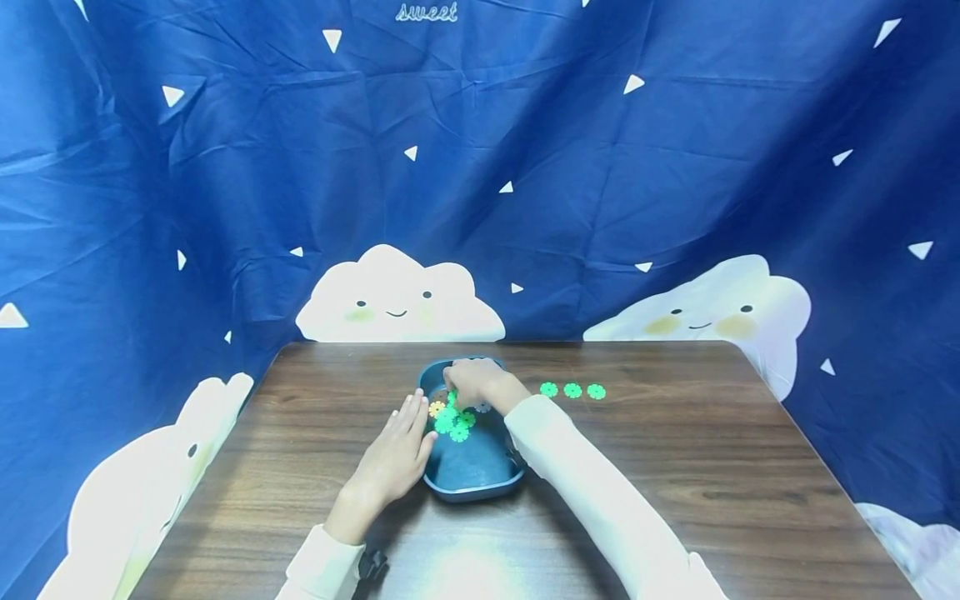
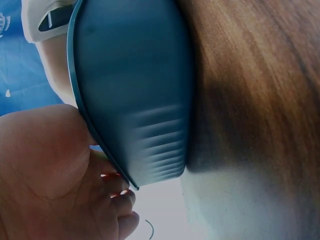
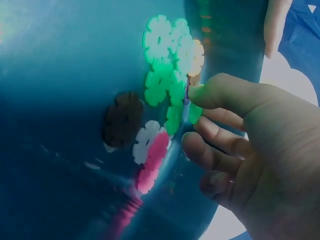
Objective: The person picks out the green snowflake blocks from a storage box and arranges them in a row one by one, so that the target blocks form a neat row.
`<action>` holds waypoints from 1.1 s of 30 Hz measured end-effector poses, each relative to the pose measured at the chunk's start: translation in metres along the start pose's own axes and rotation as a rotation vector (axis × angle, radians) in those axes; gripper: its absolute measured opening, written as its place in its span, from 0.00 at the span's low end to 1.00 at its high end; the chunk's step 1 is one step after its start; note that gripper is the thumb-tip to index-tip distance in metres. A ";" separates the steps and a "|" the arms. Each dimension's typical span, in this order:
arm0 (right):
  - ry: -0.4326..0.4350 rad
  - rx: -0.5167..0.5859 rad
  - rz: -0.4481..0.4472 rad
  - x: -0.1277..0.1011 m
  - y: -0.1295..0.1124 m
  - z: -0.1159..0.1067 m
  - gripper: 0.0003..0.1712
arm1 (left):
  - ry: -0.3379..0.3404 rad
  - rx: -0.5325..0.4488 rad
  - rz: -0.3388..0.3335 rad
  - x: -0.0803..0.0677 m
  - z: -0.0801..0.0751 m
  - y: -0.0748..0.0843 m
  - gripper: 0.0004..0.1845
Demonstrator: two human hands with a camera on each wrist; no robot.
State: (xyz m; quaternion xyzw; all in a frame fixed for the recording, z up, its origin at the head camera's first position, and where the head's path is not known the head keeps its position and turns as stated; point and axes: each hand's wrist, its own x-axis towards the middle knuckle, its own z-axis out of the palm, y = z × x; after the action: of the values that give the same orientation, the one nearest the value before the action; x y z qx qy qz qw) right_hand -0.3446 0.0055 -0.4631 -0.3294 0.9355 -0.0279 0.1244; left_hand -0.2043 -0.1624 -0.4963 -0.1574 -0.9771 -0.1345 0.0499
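Observation:
My left hand (image 1: 393, 454) rests with straight fingers along the left rim of a dark teal plastic bin (image 1: 468, 471). The left wrist view shows the palm against the rim of the bin (image 2: 135, 90), outside its ribbed wall. My right hand (image 1: 480, 383) reaches down into the far part of the bin. In the right wrist view, its thumb and fingers pinch a green flower-shaped disc (image 3: 195, 114). Several more green discs (image 3: 159, 82) lie beside the fingertips, with an orange disc (image 3: 199, 57), a brown disc (image 3: 123, 120), a white disc (image 3: 145, 142) and pink discs (image 3: 154, 162).
Three green discs (image 1: 572, 390) lie in a row on the brown wooden table (image 1: 675, 458), right of the bin. Behind the table hangs a blue curtain (image 1: 525, 125) with white clouds and triangles.

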 end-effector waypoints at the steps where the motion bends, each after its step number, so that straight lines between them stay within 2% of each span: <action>1: 0.006 0.000 -0.001 -0.001 0.001 -0.001 0.16 | 0.001 0.002 0.001 0.000 0.000 0.000 0.32; 19: 0.111 -0.007 -0.033 -0.029 0.018 -0.024 0.17 | -0.004 0.013 0.000 0.001 0.000 0.000 0.33; 26: 0.138 0.004 -0.006 -0.044 0.032 -0.031 0.20 | -0.002 0.001 -0.017 0.001 -0.001 0.001 0.32; 33: 0.185 -0.018 0.023 -0.063 0.048 -0.035 0.17 | 0.009 0.016 -0.010 0.002 0.002 0.000 0.33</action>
State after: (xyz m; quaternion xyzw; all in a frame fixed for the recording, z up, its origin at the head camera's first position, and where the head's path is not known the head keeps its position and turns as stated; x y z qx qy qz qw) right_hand -0.3353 0.0814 -0.4217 -0.3158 0.9470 -0.0485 0.0347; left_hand -0.2064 -0.1612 -0.4982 -0.1514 -0.9787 -0.1278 0.0547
